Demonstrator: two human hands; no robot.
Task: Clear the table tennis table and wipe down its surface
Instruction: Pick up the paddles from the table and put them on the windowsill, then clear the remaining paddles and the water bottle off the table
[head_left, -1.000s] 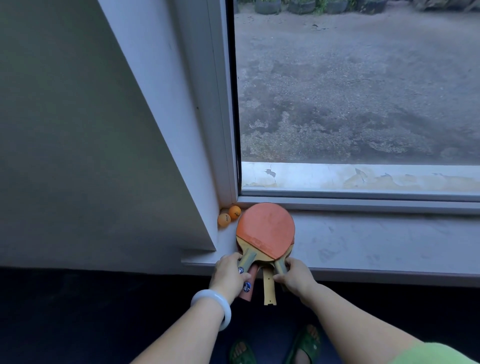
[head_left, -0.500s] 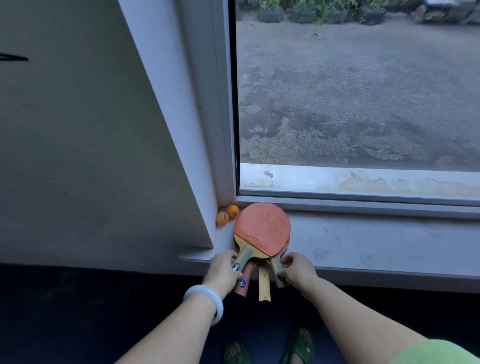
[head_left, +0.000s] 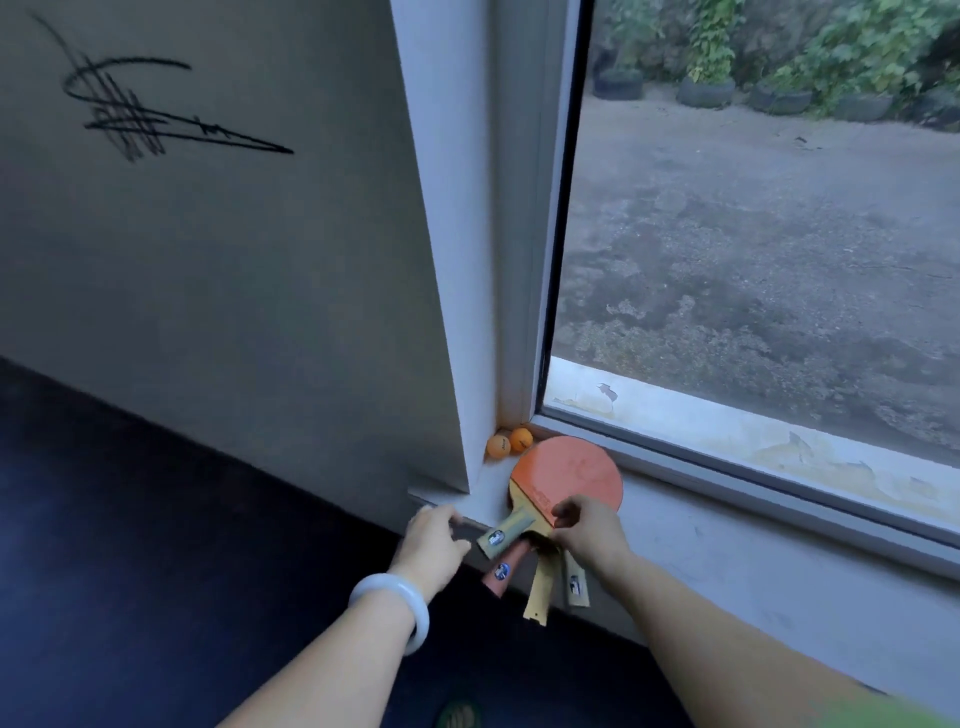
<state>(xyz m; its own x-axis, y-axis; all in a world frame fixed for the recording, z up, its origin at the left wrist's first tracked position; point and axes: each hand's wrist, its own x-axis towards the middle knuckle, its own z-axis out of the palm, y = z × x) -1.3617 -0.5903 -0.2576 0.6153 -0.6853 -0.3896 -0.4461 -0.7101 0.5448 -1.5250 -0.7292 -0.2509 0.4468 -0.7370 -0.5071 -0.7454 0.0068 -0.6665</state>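
Note:
A stack of table tennis paddles (head_left: 571, 470) lies on the grey window sill (head_left: 727, 540), red rubber face up. Several wooden handles (head_left: 537, 590) stick out fanned over the sill's front edge. My right hand (head_left: 589, 527) rests on the stack where blade meets handles, its fingers curled onto the top paddle. My left hand (head_left: 434, 540), with a white bangle on the wrist, hangs just left of the handles by the sill's edge, loosely curled and holding nothing. Two orange balls (head_left: 509, 442) sit in the sill's corner against the window frame.
The white window frame (head_left: 524, 260) rises behind the balls, with glass and a yard beyond. A grey wall with a black scribble (head_left: 140, 111) fills the left. Dark floor (head_left: 130, 545) lies below the sill, and a green sandal (head_left: 457, 714) shows at the bottom.
My left hand has let go of the paddle handles and drawn a little to the left. The right hand stays on the stack. The handles now lie more fanned out.

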